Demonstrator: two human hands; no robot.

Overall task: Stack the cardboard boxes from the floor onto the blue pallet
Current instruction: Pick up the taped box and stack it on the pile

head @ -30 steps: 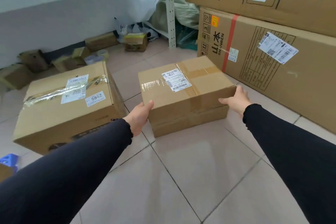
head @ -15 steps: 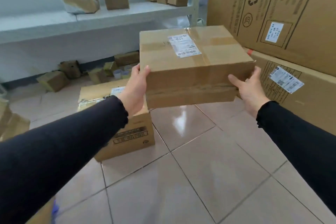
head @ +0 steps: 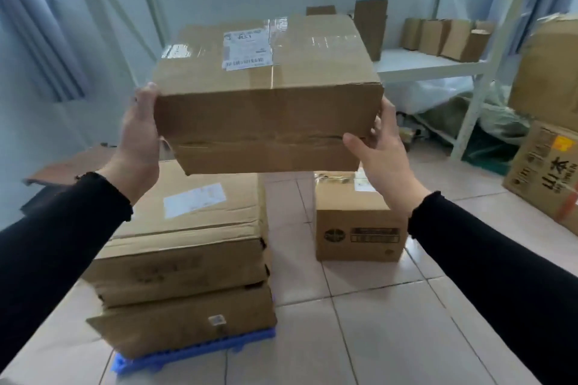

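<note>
I hold a taped cardboard box [head: 266,103] with a white shipping label in mid-air at chest height. My left hand [head: 139,137] presses its left side and my right hand [head: 380,147] grips its right lower edge. Below and slightly left, a stack of flat cardboard boxes [head: 187,247] rests on the blue pallet [head: 187,356], of which only the front edge shows. The held box hangs above the stack's far end, not touching it.
A smaller printed box [head: 359,228] stands on the tiled floor right of the stack. A white shelf rack [head: 434,64] with small boxes lines the back. Large cartons [head: 544,172] stand at the right. Flattened cardboard [head: 72,166] lies at the left.
The box has risen from the floor to chest height, and my view has swung left from the large cartons, so the pallet stack now lies under the box.
</note>
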